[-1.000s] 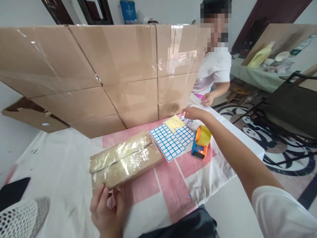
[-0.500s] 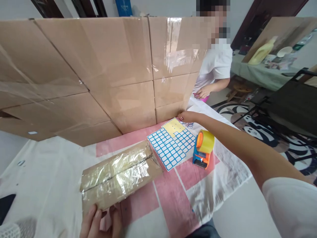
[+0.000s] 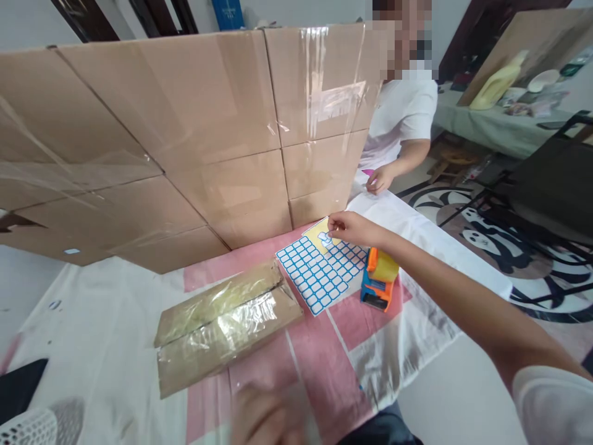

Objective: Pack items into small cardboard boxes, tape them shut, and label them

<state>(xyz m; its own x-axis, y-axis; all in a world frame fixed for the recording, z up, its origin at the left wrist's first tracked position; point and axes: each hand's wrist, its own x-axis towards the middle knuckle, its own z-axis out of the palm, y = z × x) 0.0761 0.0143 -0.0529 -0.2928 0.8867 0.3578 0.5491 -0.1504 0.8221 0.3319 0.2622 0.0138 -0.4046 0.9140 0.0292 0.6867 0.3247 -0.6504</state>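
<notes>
Reaching across the cloth [image 3: 111, 346], the right hand [image 3: 341, 226] pinched a small label [image 3: 324, 238] between closed fingertips, over the yellow part of the sheet [image 3: 311, 272]. The left hand [image 3: 269, 419] was blurred at the bottom of the view, apart from the box [image 3: 227, 329]; whether it was open or closed could not be told. The box, taped along its seam, lay just left of the sheet. The dispenser [image 3: 378, 286], fitted with yellow tape [image 3: 386, 267], was at the sheet's right side. Cartons [image 3: 217, 117] stood behind. A co-worker's hand [image 3: 380, 179] was near the right end of the cartons.
</notes>
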